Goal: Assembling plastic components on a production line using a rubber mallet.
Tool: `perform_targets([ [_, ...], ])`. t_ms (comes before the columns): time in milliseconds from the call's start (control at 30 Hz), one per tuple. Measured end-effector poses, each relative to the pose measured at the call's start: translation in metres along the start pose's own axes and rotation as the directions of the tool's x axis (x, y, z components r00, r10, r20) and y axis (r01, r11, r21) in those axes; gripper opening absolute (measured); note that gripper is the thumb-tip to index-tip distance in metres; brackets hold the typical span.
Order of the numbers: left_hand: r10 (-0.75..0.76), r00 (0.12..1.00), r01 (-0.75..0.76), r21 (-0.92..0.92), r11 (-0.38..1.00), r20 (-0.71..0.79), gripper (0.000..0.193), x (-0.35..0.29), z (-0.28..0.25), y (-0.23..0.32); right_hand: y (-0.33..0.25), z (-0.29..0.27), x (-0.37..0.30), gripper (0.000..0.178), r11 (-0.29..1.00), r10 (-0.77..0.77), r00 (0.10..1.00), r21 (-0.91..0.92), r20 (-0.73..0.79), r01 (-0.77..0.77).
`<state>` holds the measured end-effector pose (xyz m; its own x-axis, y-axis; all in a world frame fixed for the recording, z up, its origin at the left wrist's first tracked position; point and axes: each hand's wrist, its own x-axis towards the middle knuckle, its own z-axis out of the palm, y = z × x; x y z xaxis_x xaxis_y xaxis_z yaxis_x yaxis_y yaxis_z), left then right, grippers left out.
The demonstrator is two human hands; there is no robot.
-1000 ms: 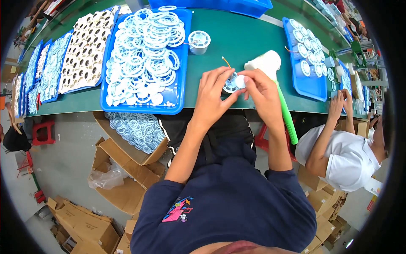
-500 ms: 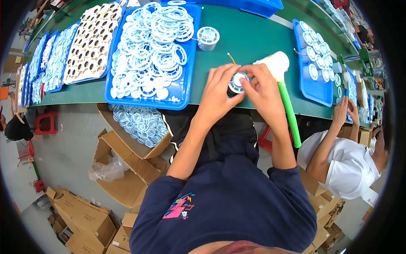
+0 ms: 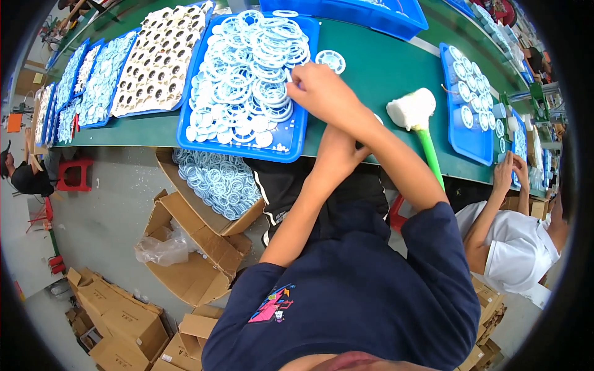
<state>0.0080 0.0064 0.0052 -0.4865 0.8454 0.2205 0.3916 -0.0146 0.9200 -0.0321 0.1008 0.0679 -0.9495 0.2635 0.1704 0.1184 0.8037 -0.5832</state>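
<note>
My right hand point(image 3: 325, 93) reaches across my left forearm to the right rim of a blue tray point(image 3: 291, 148). Its fingers are bent and drawn together beside a heap of pale blue-white plastic rings point(image 3: 253, 68); whatever they pinch is too small to make out. Under the right wrist, my left hand point(image 3: 340, 151) is closed around a round part with a white slotted top, mostly covered by my arms; only a sliver of its white edge point(image 3: 378, 119) shows. Just beyond the right hand stands another round part with a slotted white top point(image 3: 330, 60).
A mallet with a white head point(image 3: 411, 109) and green handle lies to the right. Farther right, a blue tray point(image 3: 470, 145) holds several white-topped parts; a co-worker's hands point(image 3: 510, 170) are beside it. Left stands a tray of moulded pieces point(image 3: 161, 59). A carton of rings point(image 3: 216, 185) sits below.
My right hand has left the round part and moved left, over my left arm, to the ring tray. The left hand has come nearer the table's front edge. The view has shifted slightly.
</note>
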Motion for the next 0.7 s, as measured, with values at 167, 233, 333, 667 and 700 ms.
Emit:
perform_targets([
  [167, 0.088, 0.980, -0.052, 0.198, 0.979, -0.179, 0.064, -0.010, -0.014, 0.003, 0.005, -0.066, -0.045, 0.017, 0.999, 0.016, 0.953, 0.052, -0.301, 0.000],
  [233, 0.072, 0.974, -0.017, 0.245, 0.969, -0.217, 0.063, -0.018, -0.026, 0.007, 0.019, -0.094, -0.061, 0.016, 0.978, 0.201, 0.974, 0.068, -0.104, -0.195],
  [333, 0.033, 0.969, 0.022, 0.218, 0.976, -0.245, 0.062, -0.024, -0.028, 0.010, 0.059, -0.103, -0.059, 0.021, 0.980, 0.190, 0.979, -0.074, 0.077, -0.184],
  [667, 0.032, 0.959, 0.045, 0.263, 0.964, -0.281, 0.066, -0.027, -0.020, 0.008, 0.076, -0.065, -0.090, 0.047, 0.911, 0.019, 0.996, -0.412, 0.084, 0.017],
  [700, 0.030, 0.960, 0.047, 0.264, 0.963, -0.279, 0.066, -0.027, -0.020, 0.009, 0.077, -0.064, -0.093, 0.047, 0.912, 0.020, 0.996, -0.410, 0.085, 0.016],
])
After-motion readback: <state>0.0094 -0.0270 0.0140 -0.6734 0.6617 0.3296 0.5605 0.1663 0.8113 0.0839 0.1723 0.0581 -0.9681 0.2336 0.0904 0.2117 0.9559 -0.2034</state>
